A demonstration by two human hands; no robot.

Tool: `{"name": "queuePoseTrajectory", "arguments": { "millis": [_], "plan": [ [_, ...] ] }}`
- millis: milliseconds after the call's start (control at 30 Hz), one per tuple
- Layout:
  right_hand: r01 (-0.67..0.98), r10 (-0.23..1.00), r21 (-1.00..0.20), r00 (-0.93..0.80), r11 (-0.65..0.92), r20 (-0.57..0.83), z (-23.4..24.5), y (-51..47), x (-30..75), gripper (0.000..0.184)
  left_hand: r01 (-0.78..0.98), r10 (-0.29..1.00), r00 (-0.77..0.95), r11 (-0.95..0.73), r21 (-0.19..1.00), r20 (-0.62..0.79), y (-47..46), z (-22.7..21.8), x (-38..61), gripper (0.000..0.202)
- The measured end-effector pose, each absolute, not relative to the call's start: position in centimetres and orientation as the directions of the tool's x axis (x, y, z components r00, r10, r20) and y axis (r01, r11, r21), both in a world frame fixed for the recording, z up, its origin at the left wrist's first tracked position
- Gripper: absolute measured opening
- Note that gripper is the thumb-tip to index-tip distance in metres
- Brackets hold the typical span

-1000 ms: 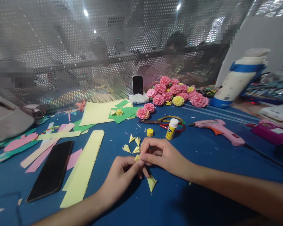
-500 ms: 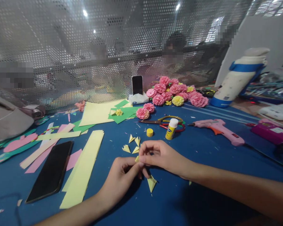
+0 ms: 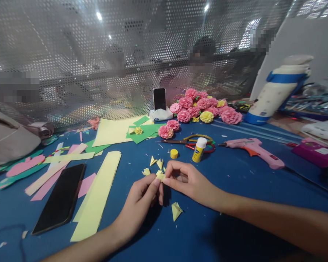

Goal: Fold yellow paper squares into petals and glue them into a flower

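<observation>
Between my fingertips is a small folded piece of yellow paper [image 3: 160, 175]. My left hand [image 3: 143, 194] pinches it from the left, thumb on top. My right hand [image 3: 190, 182] pinches its right edge with thumb and index finger. Just beyond lie several folded yellow paper pieces [image 3: 153, 160], partly hidden by my fingers. Nearer to me, a larger folded yellow piece [image 3: 176, 211] rests on the blue table [image 3: 196, 233]. Behind my right hand stand an uncapped-looking yellow glue stick [image 3: 198, 150] with a white top and a round yellow cap [image 3: 174, 154].
Scissors [image 3: 191, 141] lie behind the glue stick. A pink glue gun [image 3: 255, 150] is on the right, near a bottle [image 3: 278, 91]. Paper flowers [image 3: 191, 105] are heaped at the back. On the left are a black phone [image 3: 61, 198] and yellow paper strips [image 3: 98, 196].
The folded paper has risen slightly and turned, showing more of its surface between my fingertips. My left fingers have drawn away from the larger piece in front, which is now fully visible.
</observation>
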State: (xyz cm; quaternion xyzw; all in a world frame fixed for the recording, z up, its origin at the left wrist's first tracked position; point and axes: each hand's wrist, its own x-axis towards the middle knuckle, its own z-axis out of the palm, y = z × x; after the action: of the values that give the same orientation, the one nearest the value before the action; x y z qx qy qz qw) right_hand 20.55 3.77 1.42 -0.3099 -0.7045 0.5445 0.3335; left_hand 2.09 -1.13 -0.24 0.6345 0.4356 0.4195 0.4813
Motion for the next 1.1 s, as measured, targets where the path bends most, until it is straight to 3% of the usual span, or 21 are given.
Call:
{"name": "queuePoseTrajectory", "arguments": {
  "millis": [433, 1100],
  "plan": [
    [0.039, 0.698, -0.988, -0.712, 0.152, 0.08, 1.5, 4.8, 20.9, 0.039, 0.163, 0.942, 0.311, -0.181, 0.97, 0.124, -1.3, 0.0, 1.8, 0.048],
    [-0.044, 0.579, -0.98, -0.801, 0.194, 0.151, 1.5, 5.5, 21.4, 0.025, 0.063, 0.885, 0.435, -0.212, 0.975, 0.164, -1.2, 0.3, 1.3, 0.047]
  ]
}}
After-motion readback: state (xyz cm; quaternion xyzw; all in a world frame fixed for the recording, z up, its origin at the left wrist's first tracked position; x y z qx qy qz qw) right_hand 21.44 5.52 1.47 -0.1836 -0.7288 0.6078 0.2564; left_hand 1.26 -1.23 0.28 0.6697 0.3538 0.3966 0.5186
